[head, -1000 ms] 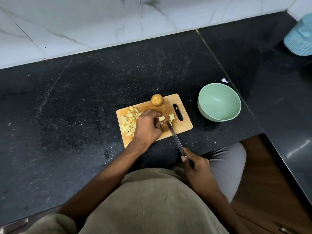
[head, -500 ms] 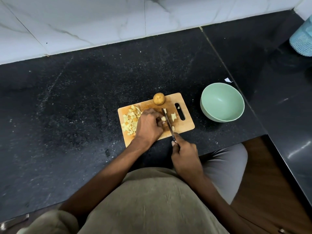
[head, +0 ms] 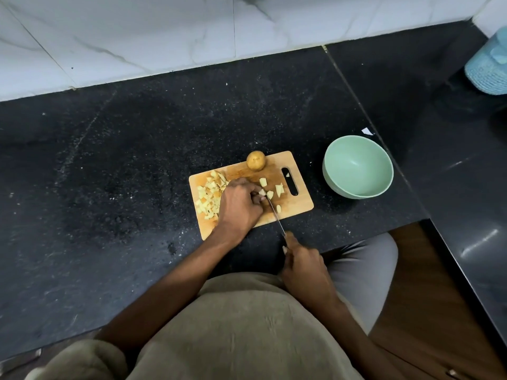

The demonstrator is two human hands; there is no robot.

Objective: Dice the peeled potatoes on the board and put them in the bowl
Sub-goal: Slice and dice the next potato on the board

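A wooden cutting board [head: 299, 207] lies on the black counter. A pile of diced potato [head: 210, 196] covers its left part, and a few loose pieces [head: 279, 189] lie near the handle slot. One whole round potato [head: 255, 160] sits at the board's far edge. My left hand [head: 241, 204] rests curled on the board, fingertips pinching a small potato piece [head: 262, 192] beside the blade. My right hand [head: 303, 263] grips the handle of a knife [head: 275, 213], whose blade lies across the board's near edge. The green bowl [head: 356, 192] stands empty to the right.
A white marble wall runs along the back of the counter. A light blue woven container [head: 488, 69] stands at the far right. The counter's front edge drops off just below the board, where my torso and grey-clad knee are.
My right hand has pulled the knife back toward me, so less of the blade lies on the board than half a second ago. My left hand stays in place.
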